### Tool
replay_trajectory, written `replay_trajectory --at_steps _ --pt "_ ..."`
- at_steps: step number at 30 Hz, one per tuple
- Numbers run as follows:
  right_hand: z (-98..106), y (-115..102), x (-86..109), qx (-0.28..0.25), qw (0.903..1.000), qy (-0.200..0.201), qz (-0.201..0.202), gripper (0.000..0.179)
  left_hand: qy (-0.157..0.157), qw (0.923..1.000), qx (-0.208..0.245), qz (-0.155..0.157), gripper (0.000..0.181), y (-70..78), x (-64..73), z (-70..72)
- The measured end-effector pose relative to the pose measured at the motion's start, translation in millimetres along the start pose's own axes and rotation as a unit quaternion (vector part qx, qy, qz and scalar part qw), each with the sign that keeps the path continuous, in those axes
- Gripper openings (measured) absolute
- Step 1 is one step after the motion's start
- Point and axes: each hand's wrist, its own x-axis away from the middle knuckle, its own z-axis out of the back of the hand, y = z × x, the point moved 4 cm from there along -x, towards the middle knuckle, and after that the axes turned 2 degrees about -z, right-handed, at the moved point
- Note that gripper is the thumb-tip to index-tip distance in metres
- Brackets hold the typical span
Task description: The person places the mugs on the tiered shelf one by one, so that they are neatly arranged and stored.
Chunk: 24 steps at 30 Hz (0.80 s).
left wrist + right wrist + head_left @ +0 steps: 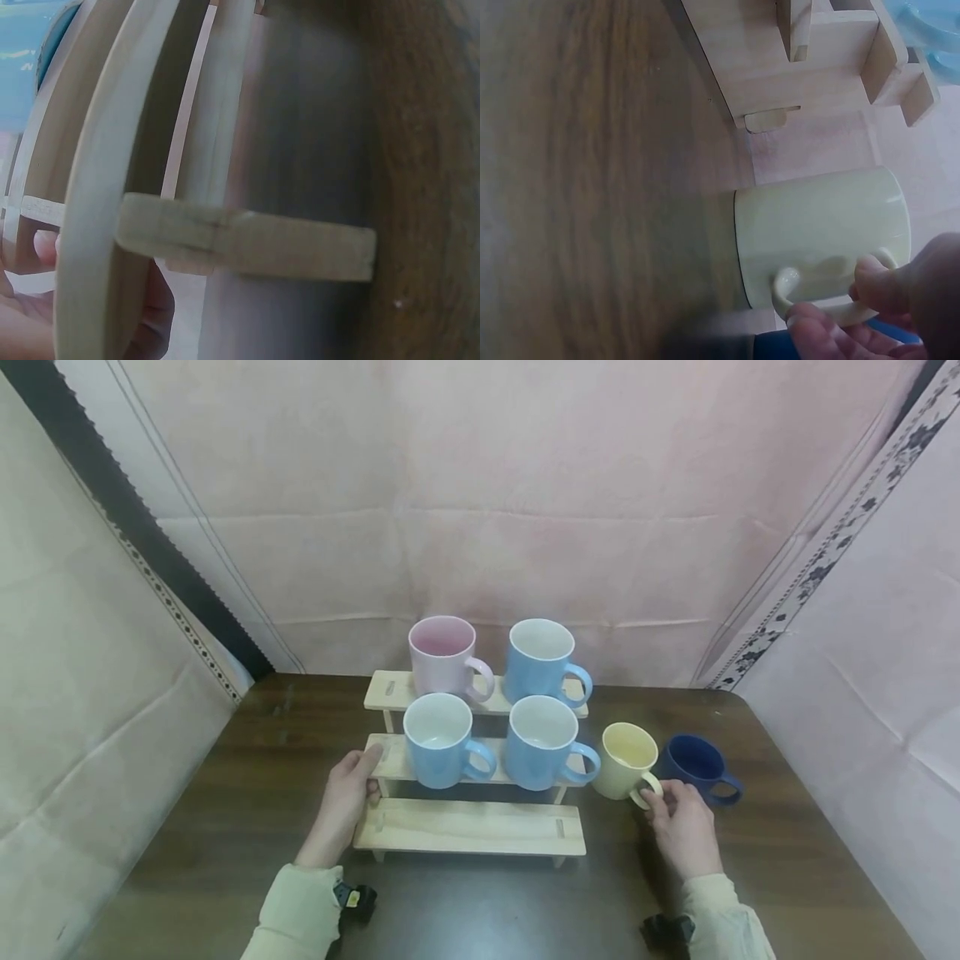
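My left hand (345,797) grips the left end of a three-step wooden rack (472,827) at its middle step, thumb above and fingers below. The left wrist view shows the rack's edge (101,180) close up, hiding part of the hand. By its handle, my right hand (681,827) pinches a pale yellow mug (622,768) just right of the rack. The mug (817,225) is upright; whether its base touches the table cannot be told. Close behind the right hand stands a dark blue mug (693,758), its handle pointing right.
A lilac mug (431,664) and a light blue mug (534,664) stand on the top step. Two more light blue mugs, one left (435,752) and one right (536,752), occupy the middle step. Pale cloth (480,552) surrounds the brown wooden table (247,793) behind and at both sides.
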Motion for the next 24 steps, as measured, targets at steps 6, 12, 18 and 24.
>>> replay_trajectory --at_steps 6,12,18,24 --pt "3.0 -2.6 -1.2 -0.001 0.9999 -0.016 -0.002 0.02 0.003 0.9999 0.006 -0.008 0.046 6.6 3.6 -0.2" --pt "2.8 -3.8 0.0 -0.003 0.9999 -0.011 0.0 0.019 -0.001 1.0 0.001 0.007 0.045 5.0 4.5 0.6" --pt "1.7 -2.4 1.8 -0.005 0.9999 0.016 -0.001 0.015 -0.005 1.0 -0.002 0.006 0.047 3.9 2.5 0.1" --pt "0.9 -3.2 2.4 -0.003 0.9981 0.06 0.014 0.011 -0.01 0.9999 -0.009 0.0 0.045 6.4 0.7 -0.5"
